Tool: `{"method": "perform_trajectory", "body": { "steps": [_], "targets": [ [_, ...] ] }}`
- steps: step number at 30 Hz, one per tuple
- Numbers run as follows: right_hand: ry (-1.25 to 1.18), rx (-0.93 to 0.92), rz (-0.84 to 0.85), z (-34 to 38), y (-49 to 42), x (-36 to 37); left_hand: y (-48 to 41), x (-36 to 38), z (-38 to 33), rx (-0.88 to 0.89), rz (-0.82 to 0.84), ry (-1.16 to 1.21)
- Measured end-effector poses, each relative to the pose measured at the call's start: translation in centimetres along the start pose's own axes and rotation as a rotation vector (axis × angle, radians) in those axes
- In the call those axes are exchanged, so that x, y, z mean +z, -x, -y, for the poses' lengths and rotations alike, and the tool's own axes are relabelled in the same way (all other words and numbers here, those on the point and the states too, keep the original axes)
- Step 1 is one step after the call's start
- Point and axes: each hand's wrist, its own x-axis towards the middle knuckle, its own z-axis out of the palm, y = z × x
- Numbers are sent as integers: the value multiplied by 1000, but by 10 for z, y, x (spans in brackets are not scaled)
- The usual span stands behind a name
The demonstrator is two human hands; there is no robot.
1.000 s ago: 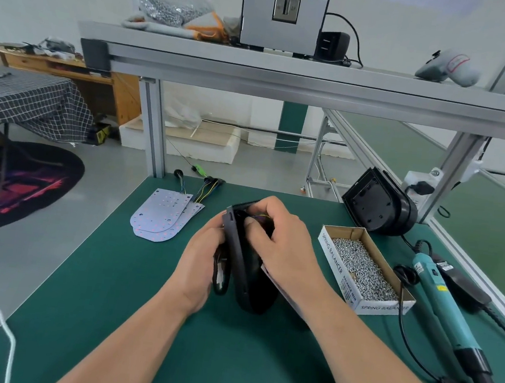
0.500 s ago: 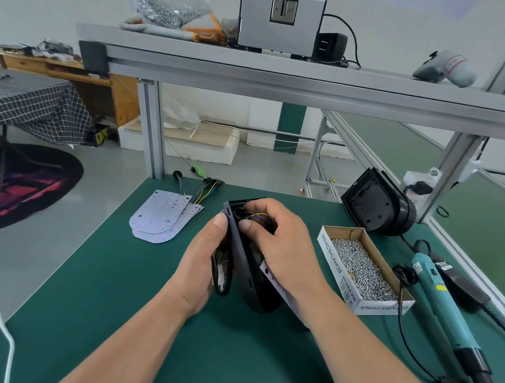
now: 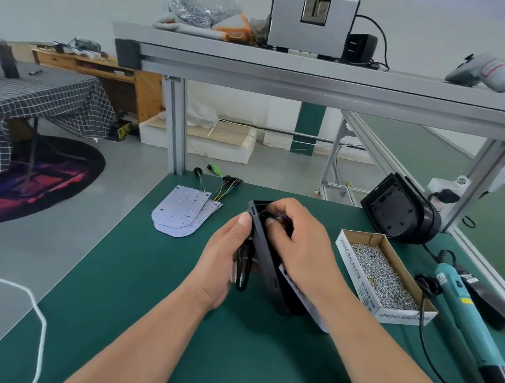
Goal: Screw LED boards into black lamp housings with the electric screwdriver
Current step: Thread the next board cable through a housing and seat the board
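**Housing stood on edge between both hands, screwdriver off to the right**

Head view: the black lamp housing (image 3: 264, 257) was at the middle of the green counter (image 3: 122, 327), held on edge rather than flat. Its long axis ran from the far upper end, by the fingertips, down and back toward the person, leaning a little to the right. The left hand (image 3: 223, 252) gripped it from the left, thumb pressed along the near face and fingers wrapped behind. A dark loop of cable hung beside that palm. The right hand (image 3: 297, 243) came in from the other side, its fingers curled over the upper rim and into the open cavity. What they pinched inside could not be made out. A pale edge showed below the right wrist; whether that was a board already seated could not be told.

The spare LED boards (image 3: 179, 211) lay stacked flat to the far left, apart from the left hand, with their wires trailing away. The electric screwdriver (image 3: 464, 313) lay on the right, its length running from far to near, with the box of screws (image 3: 387, 277) between it and the housing. The right hand was clearly the nearer one to both. A second housing (image 3: 399, 216) stood beyond the box.

Judging from this, the housing needed laying open side up before any screw could be driven.
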Motion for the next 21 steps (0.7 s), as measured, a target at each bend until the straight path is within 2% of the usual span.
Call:
{"method": "perform_trajectory", "body": {
  "steps": [10,14,19,21],
  "targets": [
    [216,-59,21,-4,-7,-5,4,-2,-2,14,26,-103],
    [153,-37,36,-5,-8,-7,3,-3,-6,17,37,-97],
    [-53,25,-129,-9,-4,3,2,-8,-5,9,25,-87],
    [-41,11,-117,-11,-4,1,2,-9,-5,1,25,-79]
  ]
}}
